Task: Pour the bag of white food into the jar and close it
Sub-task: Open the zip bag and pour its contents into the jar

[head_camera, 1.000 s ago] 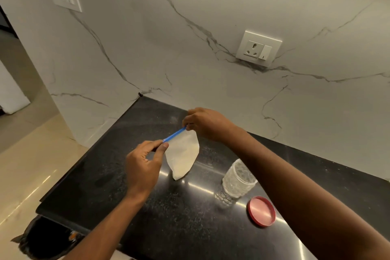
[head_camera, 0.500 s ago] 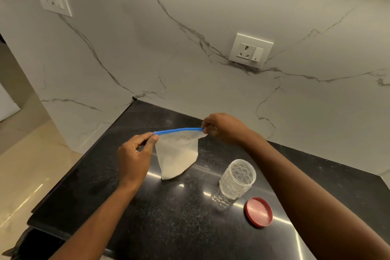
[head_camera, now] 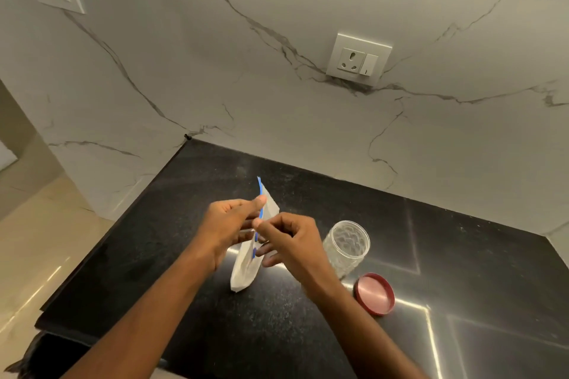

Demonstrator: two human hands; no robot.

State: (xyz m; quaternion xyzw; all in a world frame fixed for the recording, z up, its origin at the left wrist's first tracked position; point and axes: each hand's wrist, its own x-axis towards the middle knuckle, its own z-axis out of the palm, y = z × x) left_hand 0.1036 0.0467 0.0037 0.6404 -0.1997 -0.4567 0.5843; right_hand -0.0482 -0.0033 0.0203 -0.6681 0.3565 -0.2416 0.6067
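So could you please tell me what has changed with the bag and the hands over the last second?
Both hands, left and right, came together at the blue zip, which turned from level to upright; the bag keeps both grips. Jar and lid stayed put.

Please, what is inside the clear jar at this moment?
The jar looks empty: only its patterned clear wall and bottom show. The red lid lies beside it on the counter. The white food is in the bag, held by both hands.
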